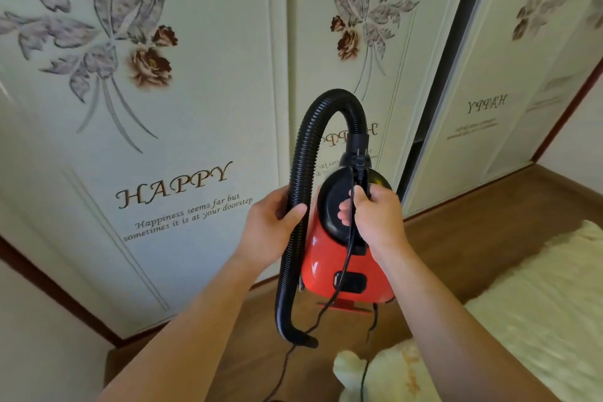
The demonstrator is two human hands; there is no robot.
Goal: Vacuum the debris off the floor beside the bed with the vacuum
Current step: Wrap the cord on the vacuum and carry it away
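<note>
The vacuum (346, 264) hangs at the centre, above the floor (473, 222) and in front of the wardrobe doors (163, 140). The right hand (375, 219) grips the vacuum near its upper end. The left hand (270, 228), just to its left, holds the hose (295, 173). The hose rises from the vacuum's top, arches over and runs down along its left side, its free end below the body. The cord (350, 238) drops across the vacuum's near face to the floor. The bed (538, 320) lies at the lower right, with the floor between it and the doors.
</note>
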